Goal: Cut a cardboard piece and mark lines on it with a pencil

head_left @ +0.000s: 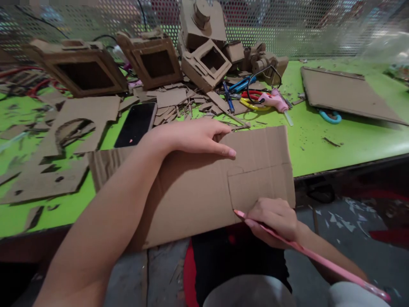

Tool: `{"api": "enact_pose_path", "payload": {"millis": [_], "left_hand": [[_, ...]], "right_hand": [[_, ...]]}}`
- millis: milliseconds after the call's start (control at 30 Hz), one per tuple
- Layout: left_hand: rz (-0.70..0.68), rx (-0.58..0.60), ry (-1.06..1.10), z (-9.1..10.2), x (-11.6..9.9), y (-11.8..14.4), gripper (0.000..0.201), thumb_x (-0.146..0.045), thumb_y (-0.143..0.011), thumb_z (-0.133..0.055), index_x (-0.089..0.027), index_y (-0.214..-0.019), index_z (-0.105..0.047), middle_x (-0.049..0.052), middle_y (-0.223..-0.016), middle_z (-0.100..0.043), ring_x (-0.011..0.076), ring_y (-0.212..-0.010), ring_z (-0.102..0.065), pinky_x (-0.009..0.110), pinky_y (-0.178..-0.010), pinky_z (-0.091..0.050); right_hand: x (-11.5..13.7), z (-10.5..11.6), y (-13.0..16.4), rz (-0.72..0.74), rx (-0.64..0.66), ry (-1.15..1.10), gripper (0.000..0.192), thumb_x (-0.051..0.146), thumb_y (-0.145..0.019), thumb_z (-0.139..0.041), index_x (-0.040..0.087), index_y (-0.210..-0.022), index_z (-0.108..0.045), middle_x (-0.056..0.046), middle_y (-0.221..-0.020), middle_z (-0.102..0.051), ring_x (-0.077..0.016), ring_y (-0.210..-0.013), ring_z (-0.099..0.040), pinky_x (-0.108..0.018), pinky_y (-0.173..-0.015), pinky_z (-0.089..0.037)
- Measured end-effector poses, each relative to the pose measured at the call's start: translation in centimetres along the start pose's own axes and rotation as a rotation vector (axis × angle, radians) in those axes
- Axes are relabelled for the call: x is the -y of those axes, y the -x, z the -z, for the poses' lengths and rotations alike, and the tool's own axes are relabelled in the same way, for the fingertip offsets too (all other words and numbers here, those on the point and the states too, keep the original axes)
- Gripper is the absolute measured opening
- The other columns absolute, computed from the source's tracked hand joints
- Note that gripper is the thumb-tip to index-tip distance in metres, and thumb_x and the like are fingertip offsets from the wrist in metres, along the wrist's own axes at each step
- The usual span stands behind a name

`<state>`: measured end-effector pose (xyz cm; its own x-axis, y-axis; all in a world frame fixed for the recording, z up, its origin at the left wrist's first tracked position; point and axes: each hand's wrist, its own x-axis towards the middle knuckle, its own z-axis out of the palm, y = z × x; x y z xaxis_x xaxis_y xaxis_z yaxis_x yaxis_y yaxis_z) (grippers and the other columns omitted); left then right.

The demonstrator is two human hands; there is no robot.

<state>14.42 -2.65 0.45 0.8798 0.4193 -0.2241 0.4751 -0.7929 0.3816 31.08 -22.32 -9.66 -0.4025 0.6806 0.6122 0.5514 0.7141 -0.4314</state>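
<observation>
A large brown cardboard sheet [188,200] lies over the front edge of the green table, its near side jutting past the edge. My left hand [204,136] rests on the sheet's far edge, thumb stretched out and nothing held. Near the sheet's right end, my right hand [275,219] grips a pink pencil [315,256], its tip touching the cardboard. Thin drawn lines form part of a box shape just beyond the tip. The pencil's long back end slants down to the right.
Cardboard camera-like models [159,59] stand along the back by a perforated metal screen [271,25]. A phone [136,123], cardboard scraps [172,97], a pink glue gun [275,100] and a cutter [228,97] lie beyond the sheet. Another cardboard panel [348,91] sits at right.
</observation>
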Motion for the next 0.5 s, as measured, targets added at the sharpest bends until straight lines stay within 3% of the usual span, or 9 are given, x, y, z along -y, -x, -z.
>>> {"api": "enact_pose_path", "payload": {"millis": [500], "left_hand": [[0.020, 0.002, 0.003, 0.10, -0.24, 0.13, 0.040, -0.057, -0.077, -0.054, -0.022, -0.069, -0.037, -0.002, -0.065, -0.041, 0.0133, -0.061, -0.039, 0.027, -0.057, -0.026]], "right_hand": [[0.45, -0.40, 0.80, -0.011, 0.025, -0.046, 0.012, 0.009, -0.085, -0.052, 0.018, -0.086, -0.060, -0.001, -0.059, -0.062, -0.0114, -0.048, -0.055, -0.023, -0.046, -0.041]]}}
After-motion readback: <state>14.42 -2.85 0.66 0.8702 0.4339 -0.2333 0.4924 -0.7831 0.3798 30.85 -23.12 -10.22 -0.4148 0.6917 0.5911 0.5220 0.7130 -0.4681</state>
